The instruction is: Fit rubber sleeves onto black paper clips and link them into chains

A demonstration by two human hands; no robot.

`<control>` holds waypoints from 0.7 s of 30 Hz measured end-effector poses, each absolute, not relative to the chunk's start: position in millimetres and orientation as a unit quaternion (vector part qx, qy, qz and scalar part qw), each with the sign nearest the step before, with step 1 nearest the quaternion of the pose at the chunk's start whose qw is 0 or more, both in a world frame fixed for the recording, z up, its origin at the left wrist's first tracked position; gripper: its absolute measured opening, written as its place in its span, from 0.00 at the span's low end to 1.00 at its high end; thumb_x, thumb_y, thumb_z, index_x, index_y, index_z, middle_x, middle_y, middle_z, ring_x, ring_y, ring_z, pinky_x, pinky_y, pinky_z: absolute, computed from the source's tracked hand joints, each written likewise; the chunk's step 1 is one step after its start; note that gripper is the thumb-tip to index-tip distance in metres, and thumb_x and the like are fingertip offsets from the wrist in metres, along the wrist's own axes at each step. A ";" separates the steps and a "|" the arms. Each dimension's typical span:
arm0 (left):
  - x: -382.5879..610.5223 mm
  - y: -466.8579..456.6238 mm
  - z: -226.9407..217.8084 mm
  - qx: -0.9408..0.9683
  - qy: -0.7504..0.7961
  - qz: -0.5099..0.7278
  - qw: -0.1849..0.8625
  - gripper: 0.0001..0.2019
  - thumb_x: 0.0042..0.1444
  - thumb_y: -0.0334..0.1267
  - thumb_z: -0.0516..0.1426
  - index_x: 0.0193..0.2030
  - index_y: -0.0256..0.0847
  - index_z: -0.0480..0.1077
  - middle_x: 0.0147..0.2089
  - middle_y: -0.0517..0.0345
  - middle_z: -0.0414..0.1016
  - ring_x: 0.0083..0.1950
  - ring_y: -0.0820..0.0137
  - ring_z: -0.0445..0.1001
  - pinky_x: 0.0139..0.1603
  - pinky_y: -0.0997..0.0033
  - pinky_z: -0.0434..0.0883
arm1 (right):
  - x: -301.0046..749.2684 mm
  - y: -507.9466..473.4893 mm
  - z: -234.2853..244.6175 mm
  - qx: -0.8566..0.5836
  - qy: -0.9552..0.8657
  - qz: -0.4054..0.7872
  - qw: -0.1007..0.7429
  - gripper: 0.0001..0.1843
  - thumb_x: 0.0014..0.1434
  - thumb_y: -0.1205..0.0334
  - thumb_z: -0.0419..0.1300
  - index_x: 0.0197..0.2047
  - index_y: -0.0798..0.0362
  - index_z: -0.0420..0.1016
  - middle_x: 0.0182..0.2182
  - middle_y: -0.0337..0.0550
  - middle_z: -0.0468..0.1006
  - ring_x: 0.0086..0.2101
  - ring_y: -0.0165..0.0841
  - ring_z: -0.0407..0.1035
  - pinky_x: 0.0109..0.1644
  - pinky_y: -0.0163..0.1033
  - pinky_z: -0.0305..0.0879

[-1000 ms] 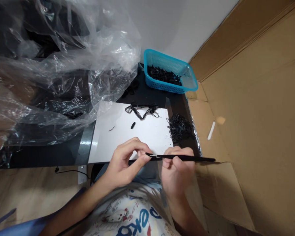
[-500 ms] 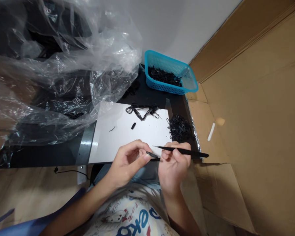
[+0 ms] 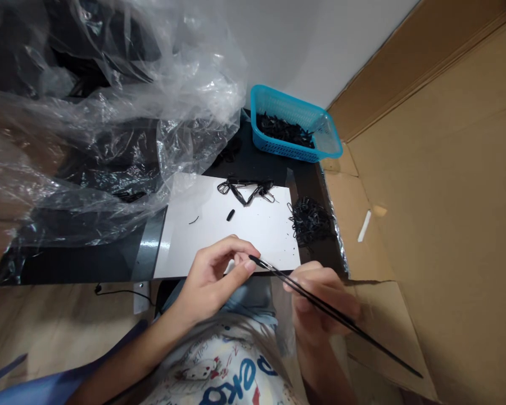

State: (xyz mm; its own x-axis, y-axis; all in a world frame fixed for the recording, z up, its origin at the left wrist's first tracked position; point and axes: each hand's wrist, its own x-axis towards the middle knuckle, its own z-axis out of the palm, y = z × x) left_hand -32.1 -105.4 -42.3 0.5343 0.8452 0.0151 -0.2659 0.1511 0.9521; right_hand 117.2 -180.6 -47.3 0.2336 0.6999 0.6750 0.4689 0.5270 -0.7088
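A small black piece sits pinched between thumb and forefinger of the left hand, by the near edge of a white sheet. The right hand grips slim black tweezers, silvery tips at the piece. Beyond, a tangle of black loops lies beside the sheet, a blue basket farther back.

Open room over white sheet, plastic (bulky) blocking left, black tangle right
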 end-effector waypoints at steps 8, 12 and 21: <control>-31.4 -104.8 -39.8 0.476 0.270 0.372 0.750 0.02 0.57 0.33 0.59 0.35 0.40 0.74 0.26 0.63 0.63 0.29 0.77 0.60 0.30 0.78 0.58 | 116.7 -174.1 -45.7 -0.412 -0.607 0.115 0.669 0.12 0.57 0.70 0.59 0.45 0.57 0.76 0.28 0.42 0.73 0.25 0.31 0.69 0.24 0.38 0.65; -30.1 -105.8 -41.0 0.460 0.262 0.356 0.770 0.02 0.55 0.34 0.60 0.34 0.40 0.74 0.26 0.63 0.63 0.28 0.76 0.59 0.29 0.78 0.57 | 115.4 -174.0 -48.3 -0.419 -0.586 0.129 0.682 0.10 0.57 0.71 0.59 0.44 0.55 0.75 0.27 0.40 0.72 0.24 0.29 0.68 0.25 0.37 0.65; -31.3 -108.3 -44.6 0.408 0.254 0.331 0.812 0.03 0.54 0.38 0.61 0.34 0.42 0.75 0.28 0.61 0.67 0.30 0.76 0.60 0.30 0.78 0.57 | 117.9 -175.1 -47.4 -0.424 -0.554 0.155 0.699 0.06 0.59 0.65 0.59 0.42 0.51 0.74 0.24 0.37 0.70 0.23 0.28 0.65 0.23 0.36 0.62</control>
